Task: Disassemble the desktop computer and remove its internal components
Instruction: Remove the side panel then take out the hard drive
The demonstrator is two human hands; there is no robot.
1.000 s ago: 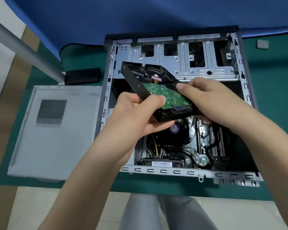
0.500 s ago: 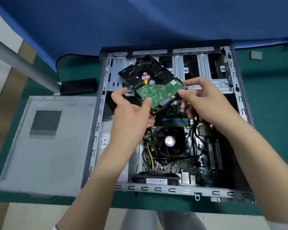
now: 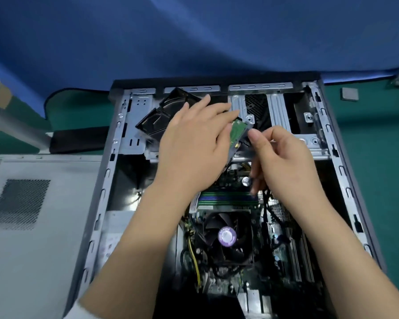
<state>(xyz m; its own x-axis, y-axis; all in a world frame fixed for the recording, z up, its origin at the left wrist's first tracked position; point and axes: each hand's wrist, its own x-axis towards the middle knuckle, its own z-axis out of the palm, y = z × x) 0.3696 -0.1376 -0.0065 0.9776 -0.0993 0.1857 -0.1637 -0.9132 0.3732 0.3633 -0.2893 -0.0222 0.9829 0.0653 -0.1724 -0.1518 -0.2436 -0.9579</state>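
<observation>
The left hand (image 3: 191, 143) lies flat over the hard drive (image 3: 161, 116), its fingers straight and spread across the drive's upper face and reaching toward the green circuit board (image 3: 236, 132) on it. The right hand (image 3: 283, 162) sits just to the right of that board with its fingers curled, thumb and forefinger tips close to the drive's near corner; whether they pinch the corner or a connector cannot be told, since the frame is blurred there.

The drive is tilted, its black casing showing beyond the left hand's knuckles, over the far bays of the computer case (image 3: 106, 180). The case lies open on its side and holds everything else: directly below the 2 wrists run the memory sticks (image 3: 226, 200), and nearer the person, between the forearms, sits the CPU fan (image 3: 227, 236) with a purple sticker at its hub. Dark cables (image 3: 266, 210) pass under the right hand, their ends hidden by it. Expansion slots lie under the right forearm, partly covered.

Left of the left forearm, outside the case, the removed side panel (image 3: 32, 226) lies flat, cut off by the frame's left edge. A black block (image 3: 78, 139) rests beyond it. Past the right hand, beyond the case's right wall, a small grey square (image 3: 350, 94) sits on the green mat (image 3: 378, 169), which is bare along that side. A blue cloth (image 3: 194, 38) fills the far background.
</observation>
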